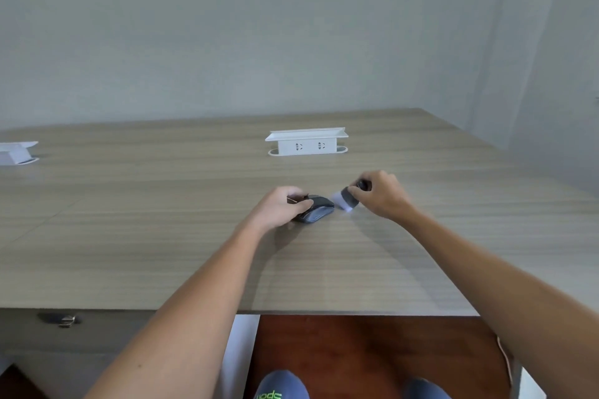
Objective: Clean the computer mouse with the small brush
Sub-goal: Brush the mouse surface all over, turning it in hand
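Observation:
A dark grey computer mouse (pixel 317 209) lies on the wooden desk (pixel 162 236), tilted onto its side. My left hand (pixel 281 207) grips it from the left, thumb and fingers around its rear. My right hand (pixel 382 193) holds a small brush (pixel 348 199) with a dark body and pale bristles. The bristles point left and down, just right of the mouse's front, close to it; they look blurred.
A white power socket box (pixel 306 142) stands on the desk behind the hands. Another white box (pixel 16 152) sits at the far left edge. The desk's front edge runs below my forearms, with a drawer lock (pixel 66 320) at lower left. A wall rises behind the desk.

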{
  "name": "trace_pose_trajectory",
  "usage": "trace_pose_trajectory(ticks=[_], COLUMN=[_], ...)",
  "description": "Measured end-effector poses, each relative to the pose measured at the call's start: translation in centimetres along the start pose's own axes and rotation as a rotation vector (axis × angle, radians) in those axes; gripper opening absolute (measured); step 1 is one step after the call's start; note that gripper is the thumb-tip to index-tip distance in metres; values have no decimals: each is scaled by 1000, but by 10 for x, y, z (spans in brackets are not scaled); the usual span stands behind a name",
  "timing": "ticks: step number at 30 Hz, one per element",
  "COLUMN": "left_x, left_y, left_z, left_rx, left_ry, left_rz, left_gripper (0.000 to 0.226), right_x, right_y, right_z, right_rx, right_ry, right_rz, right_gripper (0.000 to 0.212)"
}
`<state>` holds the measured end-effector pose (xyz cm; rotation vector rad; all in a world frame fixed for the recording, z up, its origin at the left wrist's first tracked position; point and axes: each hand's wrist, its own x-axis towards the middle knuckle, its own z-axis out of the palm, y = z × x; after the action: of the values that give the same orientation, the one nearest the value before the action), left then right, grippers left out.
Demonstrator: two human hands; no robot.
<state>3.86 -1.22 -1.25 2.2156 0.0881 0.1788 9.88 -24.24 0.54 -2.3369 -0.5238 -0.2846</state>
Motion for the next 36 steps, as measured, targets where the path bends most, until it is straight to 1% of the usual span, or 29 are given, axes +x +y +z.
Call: trace_pose_trajectory(ticks=[2,3,6,7,9,11,12,14,15,16,18,20,23,24,25,27,29,30,32,33,34,36], left_x=[0,0,1,1,2,4,5,7,7,7,6,7,8,7,7,5,5,6,8,8,9,7], left_y=[0,-1,-2,-2,-4,-5,-5,-6,-6,-6,-6,-8,-10,-9,-9,-6,-5,-6,-7,-8,-9,-8], left_z=[0,0,3,4,4,5,4,4,4,5,6,7,7,7,7,8,7,7,7,7,7,8], left_rx=[6,7,3,9,19,25,26,28,27,20,12,5,-2,-5,-10,-23,-23,-19,-18,-23,-35,-51], left_ry=[-4,-3,12,17,23,19,18,20,23,26,32,35,37,39,41,44,46,45,44,46,45,41], left_rz=[7,10,26,34,44,46,45,46,47,46,41,34,26,31,37,36,21,22,20,15,17,29], left_gripper=[31,33,34,33,30,25,23,21,21,23,27,28,27,26,24,25,30,31,31,31,30,26], right_x=[-3,-5,-12,-12,-9,-8,-8,-9,-10,-9,-6,-5,-6,-6,-6,-2,-2,-2,-4,-5,-4,-1], right_y=[-4,-6,-10,-9,-7,-7,-8,-12,-14,-14,-15,-18,-25,-27,-27,-24,-25,-27,-30,-30,-29,-26], right_z=[-1,-2,4,6,5,0,-1,-2,-1,1,1,-2,-1,2,5,7,4,3,2,3,6,9], right_rx=[40,73,157,127,55,72,106,183,183,139,38,35,92,77,41,-19,6,49,131,117,67,-31], right_ry=[58,51,-55,-48,21,45,21,-90,-135,-143,-73,-35,-144,-164,-148,-58,-27,-58,-176,-201,-183,-73], right_rz=[-31,-59,-116,-113,-92,-84,-95,-122,-124,-119,-102,-92,-118,-121,-118,-95,-86,-94,-118,-122,-120,-98], right_gripper=[18,17,17,17,15,13,12,12,12,11,12,13,13,13,14,16,16,15,14,15,16,17])
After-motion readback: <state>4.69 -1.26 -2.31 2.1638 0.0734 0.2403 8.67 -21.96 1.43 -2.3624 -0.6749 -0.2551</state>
